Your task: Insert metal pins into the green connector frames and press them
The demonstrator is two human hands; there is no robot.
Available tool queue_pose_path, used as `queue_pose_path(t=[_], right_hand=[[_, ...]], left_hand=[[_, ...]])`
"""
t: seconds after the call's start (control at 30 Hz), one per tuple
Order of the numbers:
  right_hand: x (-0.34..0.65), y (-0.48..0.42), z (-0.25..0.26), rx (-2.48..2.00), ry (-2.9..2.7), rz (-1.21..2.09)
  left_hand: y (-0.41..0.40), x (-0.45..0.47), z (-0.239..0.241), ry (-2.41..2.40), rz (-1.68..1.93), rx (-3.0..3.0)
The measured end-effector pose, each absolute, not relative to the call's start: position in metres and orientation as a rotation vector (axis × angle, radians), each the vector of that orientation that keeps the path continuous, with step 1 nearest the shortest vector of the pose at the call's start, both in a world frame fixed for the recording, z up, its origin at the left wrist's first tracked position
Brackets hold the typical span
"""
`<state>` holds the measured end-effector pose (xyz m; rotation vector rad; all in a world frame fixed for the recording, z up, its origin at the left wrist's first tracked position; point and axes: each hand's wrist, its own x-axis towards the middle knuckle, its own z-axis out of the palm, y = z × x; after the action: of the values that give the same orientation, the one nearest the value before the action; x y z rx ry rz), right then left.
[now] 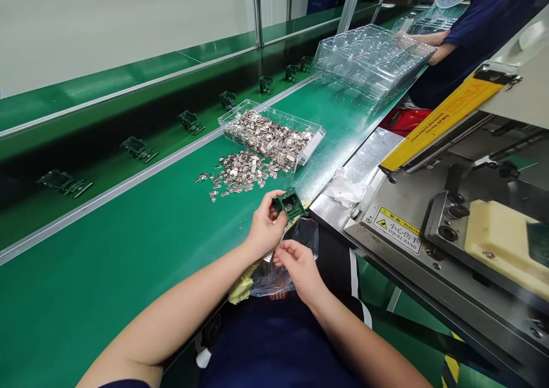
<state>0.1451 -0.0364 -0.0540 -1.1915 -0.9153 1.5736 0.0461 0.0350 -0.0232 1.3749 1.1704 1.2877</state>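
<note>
My left hand [265,223] is closed on a small green circuit board [290,203], held just over the near edge of the green table [128,262]. Just below it, my right hand [298,265] pinches its fingers together above a clear plastic bag [274,279] in my lap; what it holds is too small to make out. A loose heap of small metal clips [238,173] lies on the table beyond my hands. Behind the heap stands a clear tray [315,139] filled with more of the same clips.
Several green boards [138,147] ride the conveyor belt on the left. A stack of clear blister trays [371,53] lies at the far end, where another person's arm [431,44] rests. A metal press machine [454,216] with a yellow warning label stands at right.
</note>
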Motion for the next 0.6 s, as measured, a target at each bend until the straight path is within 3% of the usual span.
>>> queue_pose_path(t=[0.37,0.6], right_hand=[[0.135,-0.041,-0.061,-1.208,-1.006,1.480],[0.129,-0.041,-0.100,-1.317,-1.074,1.469]], left_hand=[[0.031,0.043,-0.027,1.169,1.245,1.480],[0.031,0.042,-0.027,1.158,1.249,1.481]])
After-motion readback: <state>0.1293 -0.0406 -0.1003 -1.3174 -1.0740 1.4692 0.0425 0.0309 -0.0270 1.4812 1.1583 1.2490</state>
